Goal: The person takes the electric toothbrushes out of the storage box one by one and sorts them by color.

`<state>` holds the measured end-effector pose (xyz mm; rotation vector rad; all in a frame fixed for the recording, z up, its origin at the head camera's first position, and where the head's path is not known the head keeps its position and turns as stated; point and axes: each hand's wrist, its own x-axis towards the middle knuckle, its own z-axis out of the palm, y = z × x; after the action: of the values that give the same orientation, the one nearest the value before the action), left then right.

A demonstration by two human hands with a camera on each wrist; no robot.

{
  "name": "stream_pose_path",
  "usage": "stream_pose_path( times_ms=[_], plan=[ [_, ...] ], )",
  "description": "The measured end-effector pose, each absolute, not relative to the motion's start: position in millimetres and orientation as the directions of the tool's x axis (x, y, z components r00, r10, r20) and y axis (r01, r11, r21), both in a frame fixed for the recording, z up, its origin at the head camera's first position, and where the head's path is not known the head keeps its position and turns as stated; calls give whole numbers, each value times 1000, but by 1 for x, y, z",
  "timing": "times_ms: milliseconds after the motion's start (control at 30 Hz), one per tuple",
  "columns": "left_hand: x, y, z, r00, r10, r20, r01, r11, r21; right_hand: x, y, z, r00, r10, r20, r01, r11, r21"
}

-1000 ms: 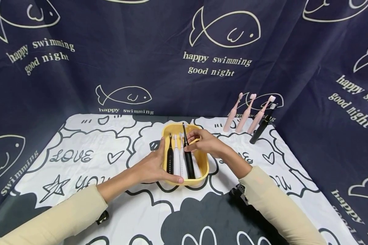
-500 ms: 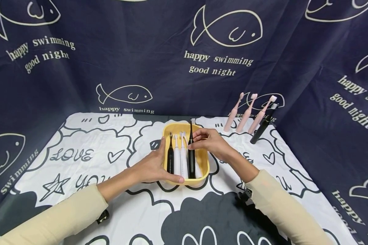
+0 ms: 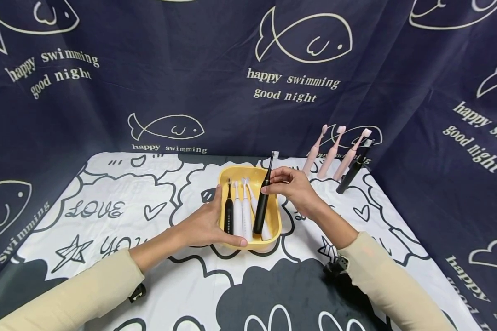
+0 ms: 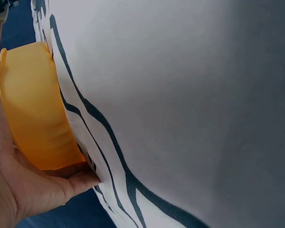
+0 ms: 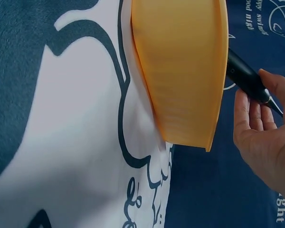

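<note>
A yellow plastic basket [image 3: 276,230] stands mid-table with a black electric toothbrush [image 3: 228,212] and several white ones, such as a white electric toothbrush [image 3: 246,216], lying in it. My left hand [image 3: 203,225] holds the basket at its near left corner. Its thumb lies on the front rim, and the fingers are against the side wall [image 4: 35,104]. Between thumb and fingers, my right hand [image 3: 296,188] pinches another black electric toothbrush [image 3: 262,207] near its neck. That toothbrush is tilted, bristles up, with its lower end over the right part of the basket.
At the back right stand three pink electric toothbrushes [image 3: 328,161] in a row, with a black electric toothbrush [image 3: 349,174] beside them. A black-and-white patterned cloth [image 3: 149,257] covers the table. A dark blue fish-print curtain [image 3: 215,55] hangs behind.
My right hand has moved right and up with the black toothbrush, lifting it from among the others. The left hand stays on the basket.
</note>
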<state>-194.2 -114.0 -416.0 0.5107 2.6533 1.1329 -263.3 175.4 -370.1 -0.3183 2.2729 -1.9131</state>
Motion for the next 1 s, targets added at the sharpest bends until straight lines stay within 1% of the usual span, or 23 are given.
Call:
stream_pose_path(
  times_ms=[167,733,1000],
  plan=[
    [-194,-114,-415,-917,394,-61,233,652,721,-263,179,-364,-969,-243,53,-81,106,-991],
    [-196,-115,-415,-918,392,-54,238,657,715,-264,203,-345,-981,-168,93,-102,44,-994],
    [-194,-115,-415,-918,393,-54,240,658,713,-262,215,-338,-983,-129,128,-125,-28,-992]
  ],
)
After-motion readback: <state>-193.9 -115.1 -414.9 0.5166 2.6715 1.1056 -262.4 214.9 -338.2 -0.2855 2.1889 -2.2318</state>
